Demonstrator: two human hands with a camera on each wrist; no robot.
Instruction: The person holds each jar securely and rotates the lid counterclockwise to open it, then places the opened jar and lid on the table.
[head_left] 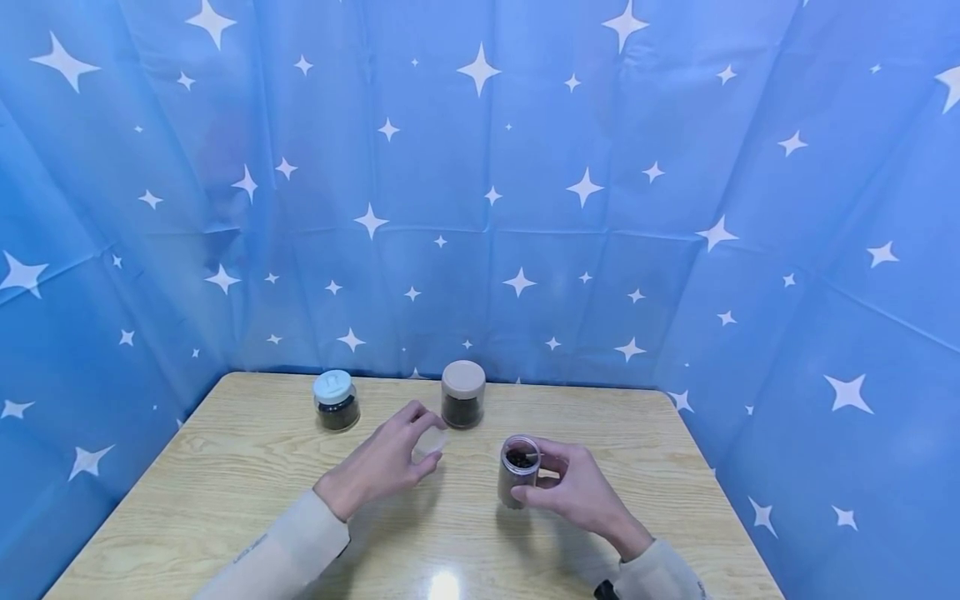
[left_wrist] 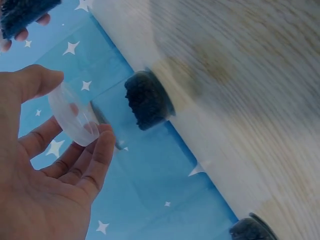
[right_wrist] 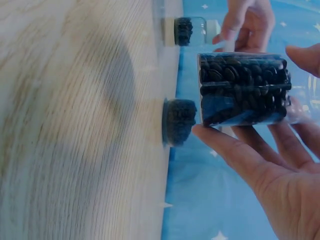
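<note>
My left hand (head_left: 381, 460) pinches a round translucent lid (left_wrist: 72, 117) by its rim, between thumb and fingers. The lid is held above the table, apart from any jar. To the right, my right hand (head_left: 576, 490) grips an uncovered clear jar (head_left: 516, 485) around its side. This jar stands roughly upright, raised a little off the table. Small dark bean-like pieces (right_wrist: 245, 90) fill much of it in the right wrist view. Some space separates the two hands.
Toward the back of the wooden table (head_left: 262, 467) stands a jar with a beige-pink lid (head_left: 462, 379). Farther left is a shorter jar with a light blue lid (head_left: 333, 386). Both hold dark contents. A blue star-patterned curtain (head_left: 435, 167) hangs behind and beside the table.
</note>
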